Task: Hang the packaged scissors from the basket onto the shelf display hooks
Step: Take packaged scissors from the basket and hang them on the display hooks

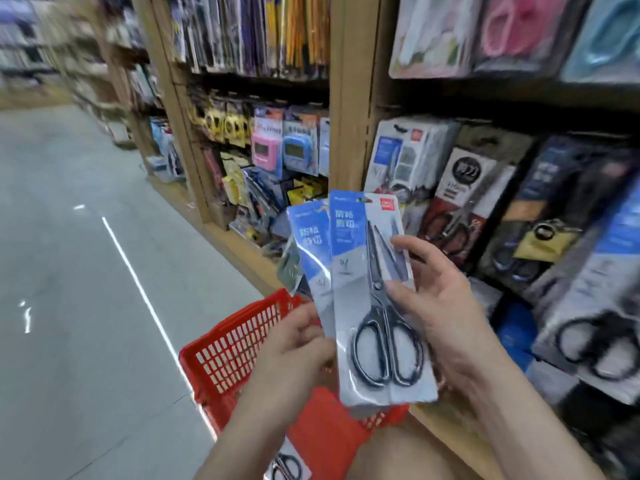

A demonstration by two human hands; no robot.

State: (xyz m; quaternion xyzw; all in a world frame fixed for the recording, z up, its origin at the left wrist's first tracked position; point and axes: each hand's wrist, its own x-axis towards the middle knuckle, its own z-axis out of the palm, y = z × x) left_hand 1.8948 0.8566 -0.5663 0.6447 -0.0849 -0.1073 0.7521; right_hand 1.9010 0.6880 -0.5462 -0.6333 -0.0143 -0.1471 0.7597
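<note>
Basket: red plastic mesh basket, low in view beside the person's knee.
Basket contents: one loose pack of scissors lying inside, partly cut off by the frame edge.
Front pack: blue-and-grey card, black-handled scissors, held upright above the basket.
Rear pack: same kind, fanned out behind the front pack, above the basket.
Left hand: fingers curled on the rear pack's lower edge.
Right hand: thumb on the front pack's face, fingers behind, gripping it.
Shelving: wooden, right of the basket; hanging scissors packs on it.
Floor: grey, white line, left of the basket.
</note>
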